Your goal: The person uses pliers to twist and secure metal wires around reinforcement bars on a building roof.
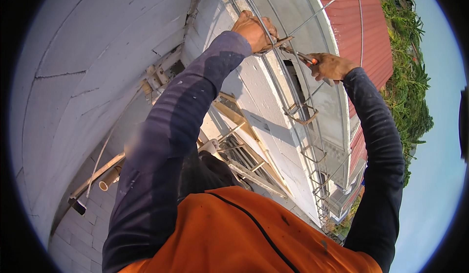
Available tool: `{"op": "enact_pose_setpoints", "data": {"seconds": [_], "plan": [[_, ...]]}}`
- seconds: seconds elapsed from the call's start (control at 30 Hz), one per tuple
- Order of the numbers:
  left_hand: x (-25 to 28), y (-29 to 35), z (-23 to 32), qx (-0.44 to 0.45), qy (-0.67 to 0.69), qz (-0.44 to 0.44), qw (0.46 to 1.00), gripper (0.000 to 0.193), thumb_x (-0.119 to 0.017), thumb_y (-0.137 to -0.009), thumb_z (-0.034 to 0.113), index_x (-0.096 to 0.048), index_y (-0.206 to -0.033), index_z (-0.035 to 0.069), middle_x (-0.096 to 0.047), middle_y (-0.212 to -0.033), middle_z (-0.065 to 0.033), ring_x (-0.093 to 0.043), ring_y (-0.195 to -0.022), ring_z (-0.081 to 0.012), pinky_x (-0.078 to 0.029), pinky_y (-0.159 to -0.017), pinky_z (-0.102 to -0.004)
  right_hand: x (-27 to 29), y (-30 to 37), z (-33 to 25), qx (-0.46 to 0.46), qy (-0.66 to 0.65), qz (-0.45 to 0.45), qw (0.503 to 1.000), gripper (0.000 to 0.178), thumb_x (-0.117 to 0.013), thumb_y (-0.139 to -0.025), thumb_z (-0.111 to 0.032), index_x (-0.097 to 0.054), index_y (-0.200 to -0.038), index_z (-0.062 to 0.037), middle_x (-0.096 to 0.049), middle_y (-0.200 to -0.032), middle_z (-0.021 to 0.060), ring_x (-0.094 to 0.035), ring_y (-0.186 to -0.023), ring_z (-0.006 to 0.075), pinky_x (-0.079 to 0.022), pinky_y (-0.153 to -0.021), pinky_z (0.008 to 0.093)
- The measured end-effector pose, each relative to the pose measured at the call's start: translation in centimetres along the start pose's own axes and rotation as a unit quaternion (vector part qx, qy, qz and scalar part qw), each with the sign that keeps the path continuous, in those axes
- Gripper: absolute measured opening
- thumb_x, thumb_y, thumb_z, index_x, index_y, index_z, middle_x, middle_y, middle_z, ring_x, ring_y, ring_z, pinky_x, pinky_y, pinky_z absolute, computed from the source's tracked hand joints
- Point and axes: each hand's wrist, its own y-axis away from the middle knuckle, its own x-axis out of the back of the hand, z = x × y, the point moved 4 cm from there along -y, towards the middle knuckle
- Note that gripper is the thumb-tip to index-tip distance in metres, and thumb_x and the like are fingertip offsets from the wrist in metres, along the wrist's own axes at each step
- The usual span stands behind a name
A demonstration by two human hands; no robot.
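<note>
A long cage of steel reinforcing bars with bent stirrups runs along the top of a pale block wall. At the cage's upper part my left hand is closed around the rebar, its fingers partly hidden. Just right of it, my right hand grips pliers with orange on the handles. The jaws reach the bars beside my left hand, close to a rusty stirrup end. Whether they pinch a wire is too small to tell.
A tall block wall rises on the left. Below lie a wooden frame, a tube and a long wooden handle with a dark head. Beyond the cage are a grey concrete ledge, a red corrugated roof and trees.
</note>
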Motion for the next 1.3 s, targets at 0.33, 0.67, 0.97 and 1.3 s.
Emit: {"op": "enact_pose_setpoints", "data": {"seconds": [0.33, 0.67, 0.97, 1.3], "plan": [[-0.4, 0.3, 0.2, -0.007, -0.011, 0.034, 0.999, 0.026, -0.057, -0.102, 0.036, -0.080, -0.110, 0.026, -0.073, -0.121, 0.0025, -0.062, -0.117, -0.0157, -0.034, -0.108, -0.0531, -0.6, 0.1, -0.3, 0.115, 0.105, 0.141, 0.978, 0.053, -0.055, -0.091, -0.009, -0.059, -0.144, -0.0047, -0.073, -0.096, 0.0194, -0.070, -0.086, 0.0347, -0.058, -0.079, 0.0439], [0.2, 0.5, 0.4, -0.002, -0.019, 0.044, 0.999, 0.029, -0.057, -0.100, 0.038, -0.080, -0.111, 0.025, -0.072, -0.121, -0.0004, -0.064, -0.115, -0.0188, -0.033, -0.109, -0.0540, 0.3, -0.5, -0.9, 0.118, 0.070, 0.061, 0.989, 0.025, -0.071, -0.092, -0.020, -0.069, -0.104, 0.0014, -0.070, -0.076, 0.0104, -0.065, -0.070, 0.0220, -0.053, -0.072, 0.0392], [0.2, 0.7, 0.1, -0.010, -0.006, 0.062, 0.998, 0.020, -0.066, -0.094, 0.037, -0.076, -0.111, 0.031, -0.071, -0.118, 0.0005, -0.067, -0.107, -0.0173, -0.032, -0.106, -0.0471, -1.2, -2.8, 1.4, 0.090, -0.160, -0.128, 0.975, 0.015, -0.078, -0.085, -0.022, -0.068, -0.088, -0.0129, -0.070, -0.070, -0.0040, -0.060, -0.062, 0.0095, -0.046, -0.051, 0.0236], [0.5, 0.2, 0.1, 0.032, 0.020, -0.008, 0.999, 0.033, -0.060, -0.102, 0.041, -0.080, -0.116, 0.019, -0.070, -0.127, -0.0074, -0.061, -0.125, -0.0285, -0.024, -0.119, -0.0589, -1.0, 2.8, 0.9, 0.180, 0.075, 0.181, 0.964, 0.067, -0.086, -0.074, -0.015, -0.054, -0.131, -0.0011, -0.073, -0.091, 0.0197, -0.074, -0.083, 0.0340, -0.060, -0.076, 0.0436]]}}
